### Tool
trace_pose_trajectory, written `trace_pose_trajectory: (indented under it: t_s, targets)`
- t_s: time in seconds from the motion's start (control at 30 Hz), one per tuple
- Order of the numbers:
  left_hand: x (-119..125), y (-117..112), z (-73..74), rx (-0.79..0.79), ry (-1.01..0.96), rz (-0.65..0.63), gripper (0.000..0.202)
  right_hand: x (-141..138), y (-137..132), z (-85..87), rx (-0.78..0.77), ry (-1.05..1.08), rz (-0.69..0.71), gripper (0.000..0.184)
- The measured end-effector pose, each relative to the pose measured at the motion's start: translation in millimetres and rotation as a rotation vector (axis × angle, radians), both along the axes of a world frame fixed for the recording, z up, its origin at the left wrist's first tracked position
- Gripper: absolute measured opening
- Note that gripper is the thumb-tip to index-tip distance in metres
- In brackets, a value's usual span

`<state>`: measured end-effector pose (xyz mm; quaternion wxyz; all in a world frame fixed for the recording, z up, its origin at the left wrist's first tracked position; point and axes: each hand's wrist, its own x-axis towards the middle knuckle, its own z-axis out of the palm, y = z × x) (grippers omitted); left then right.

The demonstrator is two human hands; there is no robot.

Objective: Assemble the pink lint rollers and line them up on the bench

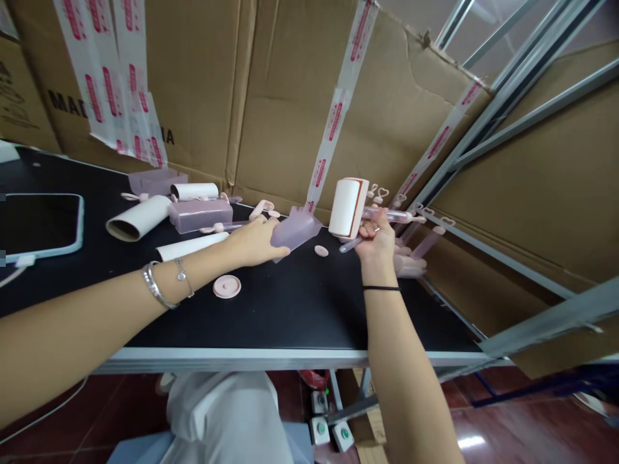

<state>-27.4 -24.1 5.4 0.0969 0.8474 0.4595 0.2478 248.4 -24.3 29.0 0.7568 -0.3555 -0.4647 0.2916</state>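
My right hand (377, 238), palm up with curled fingers, holds a lint roller by its clear pinkish handle. The white sticky roll (345, 209) of the lint roller, edged in orange-brown, points left. A short clear rod (350, 245) sticks out below these fingers. Off to the left, my left hand (258, 241) is closed on the near side of a translucent purple plastic cover (300, 227), which is tilted on the black table. Between the hands lies a small pink disc (321, 251). A larger round pink cap (227, 287) rests below my left wrist.
White cardboard tubes (140, 218), another purple cover (203, 214) and pink handles lie at the left. Several handles with heart-shaped ends (441, 225) are piled at the right. A tablet (41, 222) lies far left. Cardboard (285, 96) walls the back; a metal frame (527, 258) borders the right.
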Motion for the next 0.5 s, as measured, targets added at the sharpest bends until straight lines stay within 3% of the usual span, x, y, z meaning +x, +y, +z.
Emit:
trace_pose_trajectory:
  t_s: [0.13, 0.23, 0.37, 0.5]
  targets:
    - [-1.4, -3.2, -9.3, 0.211, 0.221, 0.090, 0.059, -12.7, -2.9, 0.7, 0.006, -0.048, 0.032, 0.042]
    - [1.3, -4.6, -3.5, 0.277, 0.109, 0.078, 0.070, -40.2, -10.6, 3.1, -0.007, -0.051, 0.071, 0.036]
    - [3.6, -9.4, 14.1, 0.172, -0.253, -0.142, 0.075, -70.4, -25.4, 5.9, -0.022, -0.099, 0.142, 0.030]
    - [6.7, -15.7, 18.5, -0.015, -0.286, -0.174, 0.064, -80.1, -35.6, 7.4, 0.004, -0.352, 0.196, 0.041]
